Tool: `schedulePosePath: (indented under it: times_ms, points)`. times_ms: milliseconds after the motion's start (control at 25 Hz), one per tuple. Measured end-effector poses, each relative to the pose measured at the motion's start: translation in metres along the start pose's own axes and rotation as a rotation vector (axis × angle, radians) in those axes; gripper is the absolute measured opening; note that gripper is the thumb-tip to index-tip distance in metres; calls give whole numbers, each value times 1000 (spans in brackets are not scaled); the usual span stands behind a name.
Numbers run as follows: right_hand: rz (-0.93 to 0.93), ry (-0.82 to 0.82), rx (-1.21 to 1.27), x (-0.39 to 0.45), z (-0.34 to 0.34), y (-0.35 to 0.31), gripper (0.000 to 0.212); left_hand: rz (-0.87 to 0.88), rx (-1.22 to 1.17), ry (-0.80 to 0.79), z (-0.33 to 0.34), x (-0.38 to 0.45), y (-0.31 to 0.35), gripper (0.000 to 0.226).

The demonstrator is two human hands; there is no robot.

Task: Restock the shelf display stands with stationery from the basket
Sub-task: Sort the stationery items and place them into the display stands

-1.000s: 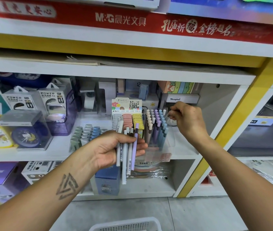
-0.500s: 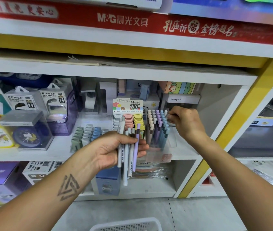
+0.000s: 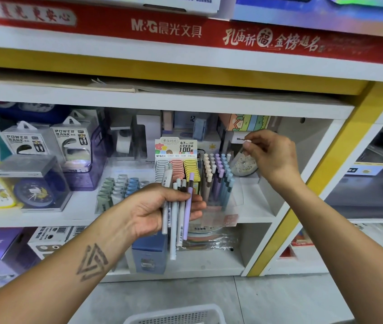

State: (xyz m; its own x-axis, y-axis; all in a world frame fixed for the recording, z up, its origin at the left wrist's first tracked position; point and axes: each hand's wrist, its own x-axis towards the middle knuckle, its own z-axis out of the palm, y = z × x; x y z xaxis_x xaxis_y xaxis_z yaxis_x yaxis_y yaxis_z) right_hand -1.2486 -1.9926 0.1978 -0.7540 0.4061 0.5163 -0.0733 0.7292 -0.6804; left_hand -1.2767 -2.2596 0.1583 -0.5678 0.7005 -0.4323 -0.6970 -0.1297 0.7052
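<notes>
My left hand (image 3: 150,206) grips a bundle of several pens (image 3: 174,230), white, grey and one lilac, upright in front of the middle shelf. Behind it stands a clear display stand (image 3: 237,195) filled with rows of cream, lilac and blue pens (image 3: 218,176). My right hand (image 3: 272,155) hovers above and to the right of that stand. Its fingertips pinch the white end of what looks like a blurred pen (image 3: 247,141). The white basket (image 3: 176,315) shows only its rim at the bottom edge.
A lead-refill display (image 3: 176,164) stands left of the pen stand, with another pen stand (image 3: 120,188) further left. Power bank boxes (image 3: 71,141) and clocks (image 3: 33,188) fill the shelf's left side. A yellow upright (image 3: 314,183) bounds the bay on the right.
My right hand has risen from the back right of the pen stand to a spot above it. The left hand with its bundle has barely moved.
</notes>
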Motion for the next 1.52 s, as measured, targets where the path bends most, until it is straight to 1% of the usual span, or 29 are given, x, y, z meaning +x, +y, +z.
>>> schedulePosePath:
  times_ms: [120,320,480,600,720,800,880,920,1000,1080,1160,1200,1240,1320,1360,1400,1440,1520]
  points:
    - [-14,-16,-47,-3,1,4,10,-1,9,-4,2,-1,-2,16]
    - [-135,-154,-234,-12,19,10,6,-1,13,-10,2,0,-3,16]
    - [-119,-219,-195,-8,20,8,5,0,6,-13,0,-2,-1,16]
    - [-126,-241,-156,-8,20,8,5,-2,-5,-12,-1,-3,0,16]
    - [-166,-183,-211,-9,24,13,5,-4,-4,0,0,-3,0,16]
    - [-212,-134,-338,-8,27,18,13,-8,-3,0,0,-2,0,16]
    - [-191,-184,-479,-7,33,24,22,-12,7,-3,0,-3,0,16]
    - [-148,-229,-502,-7,34,27,29,-14,10,-4,1,-2,0,16]
    - [-49,-260,-413,-6,32,25,40,-13,3,-6,2,-3,-1,16]
    - [17,-154,-270,-6,25,16,42,-11,-2,-4,4,-4,-1,16]
    - [40,-56,-128,-10,19,-1,34,-11,8,-5,6,-4,-2,19]
    - [51,-70,-20,-13,18,-11,27,-11,14,-8,8,-5,-2,21]
    - [75,-134,99,-18,17,-23,21,-11,18,-12,10,-4,-3,23]
    - [141,-369,267,-31,16,-42,12,-3,23,-22,15,-4,-3,22]
    - [153,-490,287,-36,16,-49,13,3,27,-28,18,-4,-4,20]
    - [155,-574,283,-40,17,-52,15,6,30,-34,20,-4,-5,18]
    - [160,-611,284,-43,18,-54,16,6,32,-42,22,-4,-5,18]
    - [207,-593,361,-43,19,-54,15,7,25,-51,23,-4,-5,20]
